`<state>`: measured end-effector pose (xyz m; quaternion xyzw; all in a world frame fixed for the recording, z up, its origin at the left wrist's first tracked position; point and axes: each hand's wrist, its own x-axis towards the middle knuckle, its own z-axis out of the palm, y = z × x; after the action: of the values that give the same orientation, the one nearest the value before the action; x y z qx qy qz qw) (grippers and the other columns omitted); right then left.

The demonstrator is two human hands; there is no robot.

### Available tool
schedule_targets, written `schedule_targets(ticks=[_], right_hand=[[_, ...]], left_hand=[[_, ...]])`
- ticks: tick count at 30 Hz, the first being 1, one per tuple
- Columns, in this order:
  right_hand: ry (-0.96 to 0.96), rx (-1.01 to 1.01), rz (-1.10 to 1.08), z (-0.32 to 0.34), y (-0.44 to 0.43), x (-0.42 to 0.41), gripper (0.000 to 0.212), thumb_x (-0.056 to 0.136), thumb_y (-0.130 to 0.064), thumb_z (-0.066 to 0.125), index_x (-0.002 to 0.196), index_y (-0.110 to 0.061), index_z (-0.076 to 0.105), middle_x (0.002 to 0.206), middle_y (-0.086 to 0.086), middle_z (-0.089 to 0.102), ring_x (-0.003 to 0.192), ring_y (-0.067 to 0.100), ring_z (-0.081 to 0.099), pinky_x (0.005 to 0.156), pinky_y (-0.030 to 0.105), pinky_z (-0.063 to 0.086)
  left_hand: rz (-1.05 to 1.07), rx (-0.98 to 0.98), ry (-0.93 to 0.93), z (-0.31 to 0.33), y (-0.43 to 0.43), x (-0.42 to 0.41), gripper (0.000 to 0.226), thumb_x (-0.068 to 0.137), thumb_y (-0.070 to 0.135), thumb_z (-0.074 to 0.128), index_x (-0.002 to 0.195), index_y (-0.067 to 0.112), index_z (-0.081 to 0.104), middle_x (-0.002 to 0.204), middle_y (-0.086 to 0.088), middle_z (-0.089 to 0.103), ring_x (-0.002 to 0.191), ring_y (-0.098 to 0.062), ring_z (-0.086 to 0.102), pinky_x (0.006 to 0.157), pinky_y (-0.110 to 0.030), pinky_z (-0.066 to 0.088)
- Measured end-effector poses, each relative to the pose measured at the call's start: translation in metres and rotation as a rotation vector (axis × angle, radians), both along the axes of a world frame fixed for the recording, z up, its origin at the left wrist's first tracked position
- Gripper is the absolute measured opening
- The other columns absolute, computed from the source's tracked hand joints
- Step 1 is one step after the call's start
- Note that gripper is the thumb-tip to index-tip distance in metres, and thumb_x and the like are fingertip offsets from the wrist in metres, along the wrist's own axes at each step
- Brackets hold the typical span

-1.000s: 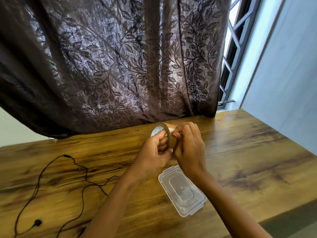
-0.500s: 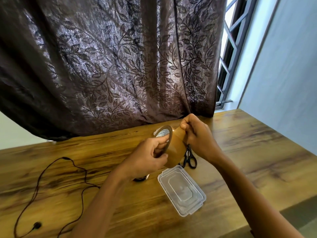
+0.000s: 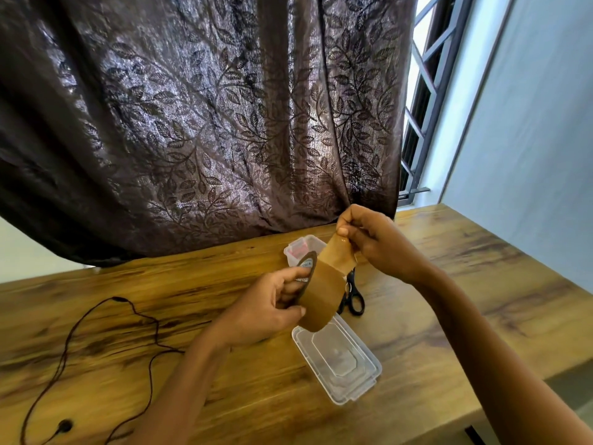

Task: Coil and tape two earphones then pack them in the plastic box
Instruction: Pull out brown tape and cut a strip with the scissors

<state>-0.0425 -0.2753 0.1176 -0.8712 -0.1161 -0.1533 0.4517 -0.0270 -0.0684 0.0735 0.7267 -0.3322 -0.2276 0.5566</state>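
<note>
My left hand (image 3: 266, 311) grips a roll of brown tape (image 3: 321, 297) above the wooden table (image 3: 449, 303). My right hand (image 3: 372, 242) pinches the free end of the tape strip (image 3: 337, 256), which stretches up and to the right from the roll. A black earphone (image 3: 64, 425) lies uncoiled at the left, its cable (image 3: 106, 306) looping over the table. A clear plastic lid (image 3: 340, 364) lies under the roll. The clear plastic box (image 3: 305, 247) stands behind the roll, partly hidden.
Black scissors (image 3: 353, 297) lie on the table just right of the roll. A dark leaf-patterned curtain (image 3: 205, 123) hangs behind the table. A window (image 3: 423, 91) and a pale wall (image 3: 529, 139) are at the right. The table's front edge runs at the lower right.
My right hand has pulled the tape end up and to the right, away from the roll, drawing out a strip. The scissors and the box behind have come into view.
</note>
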Motion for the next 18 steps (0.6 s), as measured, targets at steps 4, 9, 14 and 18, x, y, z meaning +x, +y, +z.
schedule_targets(ticks=[4, 9, 14, 18], right_hand=[[-0.002, -0.131, 0.081, 0.005, 0.008, -0.004, 0.025, 0.09, 0.004, 0.047, 0.076, -0.016, 0.051, 0.068, -0.008, 0.05, 0.061, 0.0, 0.048, 0.057, 0.014, 0.041], [-0.009, -0.354, 0.152, 0.005, 0.021, -0.001, 0.021, 0.089, 0.003, 0.049, 0.078, -0.016, 0.051, 0.065, -0.015, 0.048, 0.062, -0.008, 0.05, 0.059, 0.008, 0.038], [-0.02, -0.435, 0.181, 0.009, 0.02, 0.0, 0.023, 0.087, 0.005, 0.048, 0.081, -0.016, 0.054, 0.065, -0.003, 0.056, 0.057, 0.004, 0.05, 0.055, 0.012, 0.039], [-0.057, -0.463, 0.163, 0.011, 0.016, 0.001, 0.02, 0.088, 0.002, 0.049, 0.083, -0.016, 0.057, 0.07, -0.009, 0.056, 0.064, 0.004, 0.052, 0.06, 0.021, 0.043]], left_hand=[[0.134, -0.11, 0.123, -0.005, -0.008, 0.0, 0.045, 0.081, 0.001, 0.065, 0.116, 0.019, 0.043, 0.107, -0.001, 0.062, 0.087, -0.006, 0.064, 0.069, -0.017, 0.052], [0.246, -0.06, -0.026, 0.006, -0.018, 0.002, 0.059, 0.082, 0.031, 0.061, 0.133, 0.038, 0.032, 0.133, 0.009, 0.031, 0.103, 0.0, 0.052, 0.069, -0.013, 0.052], [0.073, -0.088, 0.123, 0.011, -0.019, 0.01, 0.034, 0.082, 0.034, 0.058, 0.115, 0.027, 0.057, 0.128, -0.006, 0.057, 0.113, -0.014, 0.056, 0.092, -0.03, 0.046], [0.069, -0.141, 0.112, 0.01, -0.021, 0.012, 0.011, 0.089, 0.015, 0.055, 0.097, 0.012, 0.062, 0.098, -0.005, 0.065, 0.093, -0.011, 0.057, 0.082, -0.02, 0.044]])
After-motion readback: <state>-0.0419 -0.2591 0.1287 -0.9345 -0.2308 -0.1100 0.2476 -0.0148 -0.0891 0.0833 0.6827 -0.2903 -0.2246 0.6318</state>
